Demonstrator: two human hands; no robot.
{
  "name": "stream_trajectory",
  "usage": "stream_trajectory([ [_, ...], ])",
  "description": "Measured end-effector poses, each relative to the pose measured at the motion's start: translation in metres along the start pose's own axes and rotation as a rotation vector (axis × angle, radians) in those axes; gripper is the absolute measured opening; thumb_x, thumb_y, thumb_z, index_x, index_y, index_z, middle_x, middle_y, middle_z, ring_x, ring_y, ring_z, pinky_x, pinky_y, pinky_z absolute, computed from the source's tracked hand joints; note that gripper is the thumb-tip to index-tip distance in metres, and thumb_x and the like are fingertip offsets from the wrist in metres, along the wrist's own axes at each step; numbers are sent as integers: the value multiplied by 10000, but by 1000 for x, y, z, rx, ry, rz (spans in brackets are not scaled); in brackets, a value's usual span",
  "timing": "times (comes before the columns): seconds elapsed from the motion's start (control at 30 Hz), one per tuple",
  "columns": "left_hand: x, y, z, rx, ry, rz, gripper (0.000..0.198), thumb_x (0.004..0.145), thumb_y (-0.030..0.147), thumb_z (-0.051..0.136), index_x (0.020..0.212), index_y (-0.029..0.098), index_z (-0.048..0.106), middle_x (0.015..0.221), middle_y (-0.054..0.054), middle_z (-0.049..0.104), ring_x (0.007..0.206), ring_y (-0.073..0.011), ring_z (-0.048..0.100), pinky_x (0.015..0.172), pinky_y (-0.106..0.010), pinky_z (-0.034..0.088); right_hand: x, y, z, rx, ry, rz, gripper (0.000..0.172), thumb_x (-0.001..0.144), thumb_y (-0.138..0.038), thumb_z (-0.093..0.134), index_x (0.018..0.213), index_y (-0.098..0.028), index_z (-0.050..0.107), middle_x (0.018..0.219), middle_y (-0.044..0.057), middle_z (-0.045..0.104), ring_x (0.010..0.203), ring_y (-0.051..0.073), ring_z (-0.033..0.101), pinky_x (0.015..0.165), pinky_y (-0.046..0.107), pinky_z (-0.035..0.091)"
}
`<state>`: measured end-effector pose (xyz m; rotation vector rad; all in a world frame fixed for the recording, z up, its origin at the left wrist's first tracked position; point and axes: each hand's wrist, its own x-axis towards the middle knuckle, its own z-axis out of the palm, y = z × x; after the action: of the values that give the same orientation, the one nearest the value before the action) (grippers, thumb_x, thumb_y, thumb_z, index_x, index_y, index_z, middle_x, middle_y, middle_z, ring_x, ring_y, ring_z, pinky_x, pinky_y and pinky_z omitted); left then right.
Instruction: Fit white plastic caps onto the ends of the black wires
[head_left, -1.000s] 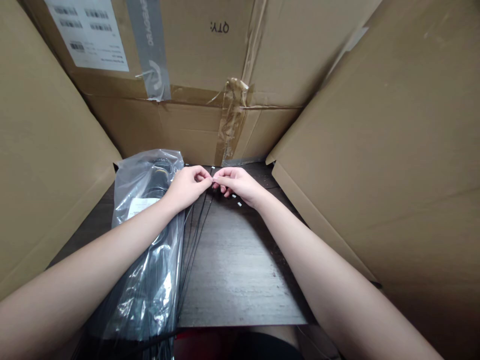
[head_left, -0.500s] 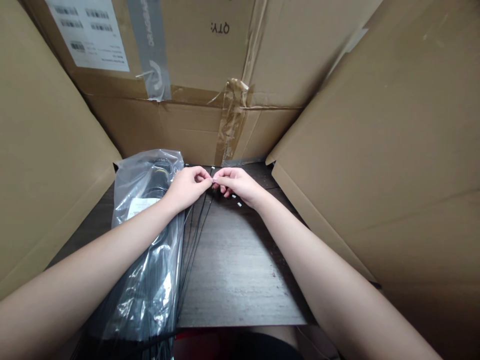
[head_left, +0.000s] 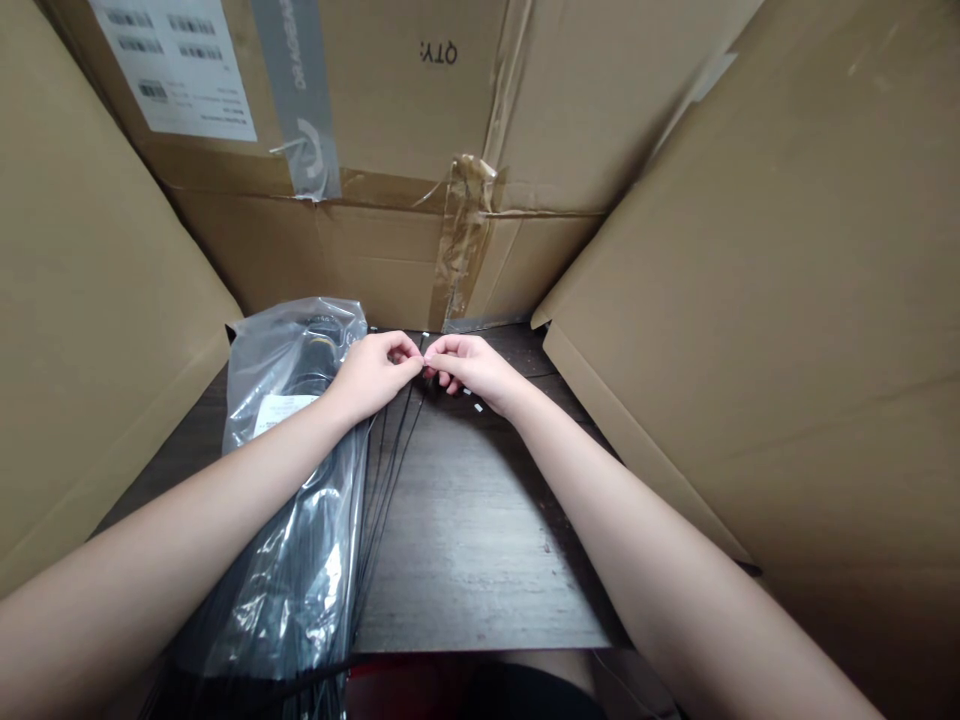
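My left hand point(head_left: 371, 378) and my right hand point(head_left: 472, 368) meet at the far end of a dark wood table top point(head_left: 480, 540), their fingertips pinched together. Thin black cable ties point(head_left: 397, 465) run from the pinch down toward me, and the fingers hide their upper ends. Under my left forearm lies a clear plastic bag point(head_left: 292, 540) holding a black coil, with a white paper label point(head_left: 283, 413) inside. Several small white pieces point(head_left: 472, 398) lie just beyond my right hand.
Brown cardboard flaps point(head_left: 750, 300) rise on the right, and another flap point(head_left: 97, 300) rises on the left. Behind the table stands a taped carton wall point(head_left: 382, 110) with a shipping label and a printed "QTY:". Something red shows at the bottom edge.
Both hands stay pinched at nearly the same spot. The view has shifted only slightly.
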<state>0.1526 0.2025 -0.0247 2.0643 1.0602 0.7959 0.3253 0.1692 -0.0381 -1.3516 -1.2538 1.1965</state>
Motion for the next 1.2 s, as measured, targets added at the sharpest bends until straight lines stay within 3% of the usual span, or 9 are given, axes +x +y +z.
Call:
stream_trajectory([
  [1.2,-1,2,0,44,-10,-40,154,774,281,647,771,151,729,713,-19,718,651,-152,595,655,-271,421,-1,-4,4,-56,18,16,191,860,-52,619,700,-156,625,627,-13,647,483,52,503,403,130,410],
])
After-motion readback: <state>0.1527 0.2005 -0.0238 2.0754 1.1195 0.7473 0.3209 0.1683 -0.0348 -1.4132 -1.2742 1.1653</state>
